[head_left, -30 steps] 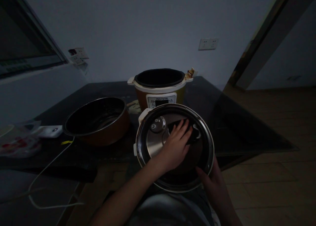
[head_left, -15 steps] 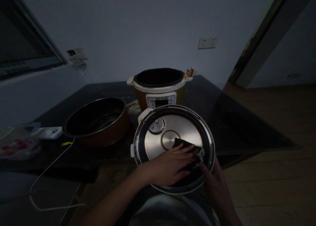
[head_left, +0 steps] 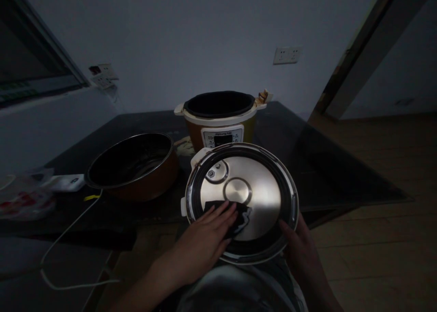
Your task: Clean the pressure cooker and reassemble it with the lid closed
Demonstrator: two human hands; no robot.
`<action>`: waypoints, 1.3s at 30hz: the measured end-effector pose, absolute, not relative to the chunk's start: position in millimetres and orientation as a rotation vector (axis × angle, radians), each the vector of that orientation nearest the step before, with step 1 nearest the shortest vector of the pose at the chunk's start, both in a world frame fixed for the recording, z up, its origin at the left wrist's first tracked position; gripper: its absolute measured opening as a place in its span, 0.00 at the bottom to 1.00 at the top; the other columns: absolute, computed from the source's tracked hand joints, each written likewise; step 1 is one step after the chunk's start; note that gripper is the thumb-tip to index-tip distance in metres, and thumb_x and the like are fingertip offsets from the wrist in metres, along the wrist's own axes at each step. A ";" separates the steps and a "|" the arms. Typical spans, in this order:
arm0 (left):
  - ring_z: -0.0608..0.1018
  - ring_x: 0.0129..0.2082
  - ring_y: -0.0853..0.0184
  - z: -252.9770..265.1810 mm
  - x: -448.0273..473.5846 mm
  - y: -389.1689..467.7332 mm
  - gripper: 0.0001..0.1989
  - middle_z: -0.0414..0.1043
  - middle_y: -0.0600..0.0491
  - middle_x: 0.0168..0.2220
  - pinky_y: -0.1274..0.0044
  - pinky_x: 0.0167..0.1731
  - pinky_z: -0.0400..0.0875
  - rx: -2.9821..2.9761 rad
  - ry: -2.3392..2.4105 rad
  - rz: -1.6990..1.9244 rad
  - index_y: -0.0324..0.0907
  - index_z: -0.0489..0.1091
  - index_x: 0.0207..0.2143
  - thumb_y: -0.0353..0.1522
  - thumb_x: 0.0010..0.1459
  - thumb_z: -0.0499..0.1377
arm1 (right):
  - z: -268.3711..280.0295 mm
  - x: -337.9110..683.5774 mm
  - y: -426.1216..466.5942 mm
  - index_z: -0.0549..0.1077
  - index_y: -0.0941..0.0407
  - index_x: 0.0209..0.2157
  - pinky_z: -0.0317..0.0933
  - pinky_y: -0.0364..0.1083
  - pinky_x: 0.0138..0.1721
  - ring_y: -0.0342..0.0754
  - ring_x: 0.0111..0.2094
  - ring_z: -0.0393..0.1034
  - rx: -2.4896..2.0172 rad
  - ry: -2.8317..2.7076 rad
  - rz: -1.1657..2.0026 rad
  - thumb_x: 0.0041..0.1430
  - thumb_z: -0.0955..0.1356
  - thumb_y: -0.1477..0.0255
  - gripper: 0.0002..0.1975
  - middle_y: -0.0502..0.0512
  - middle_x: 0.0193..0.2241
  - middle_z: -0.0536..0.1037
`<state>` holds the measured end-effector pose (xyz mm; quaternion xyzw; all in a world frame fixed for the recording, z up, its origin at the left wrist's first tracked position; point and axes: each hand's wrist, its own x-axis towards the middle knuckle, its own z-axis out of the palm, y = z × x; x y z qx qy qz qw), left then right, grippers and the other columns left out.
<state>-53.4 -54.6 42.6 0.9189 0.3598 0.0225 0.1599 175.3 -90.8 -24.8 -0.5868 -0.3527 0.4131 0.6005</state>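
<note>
A round pressure cooker lid is tilted in front of me, its metal inner face and dark sealing ring toward me. My left hand presses a dark cloth flat against the lower left of that face, fingers laid over the cloth. At the lower right rim my right hand grips the lid, thumb on the inner side and the other fingers mostly hidden behind it. Just beyond the lid stands the electric pressure cooker, uncovered, with a control panel on its front.
A brown inner pot with a dark inside sits on the black table to the left. Further left lie a white object, a plastic bag and a white cable. Wall sockets are behind.
My left hand has slid the cloth from the lid's right side to its lower left. My right hand still grips the rim, and the lid has hardly moved.
</note>
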 end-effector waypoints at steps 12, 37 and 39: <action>0.50 0.68 0.59 17.9 -41.3 -14.1 0.30 0.48 0.41 0.68 0.63 0.64 0.55 2.715 1.300 0.399 0.38 0.47 0.66 0.28 0.63 0.50 | -30.3 176.3 -92.5 0.60 0.49 0.63 0.52 0.63 0.61 0.61 0.64 0.56 -1.365 -0.814 1.008 0.50 0.71 0.54 0.40 0.59 0.63 0.64; 0.40 0.70 0.62 25.1 -12.4 -5.7 0.31 0.40 0.44 0.70 0.59 0.66 0.46 2.595 1.109 0.375 0.40 0.43 0.67 0.25 0.64 0.48 | -30.0 170.7 -90.6 0.62 0.50 0.62 0.46 0.61 0.65 0.59 0.66 0.51 -1.359 -0.888 0.801 0.52 0.70 0.55 0.37 0.56 0.64 0.62; 0.40 0.70 0.63 28.3 -12.0 -10.8 0.31 0.41 0.47 0.70 0.59 0.66 0.45 2.599 1.048 0.344 0.41 0.44 0.67 0.24 0.63 0.48 | -30.0 170.2 -90.4 0.61 0.49 0.63 0.46 0.61 0.65 0.58 0.66 0.50 -1.347 -0.906 0.803 0.53 0.69 0.55 0.37 0.55 0.65 0.60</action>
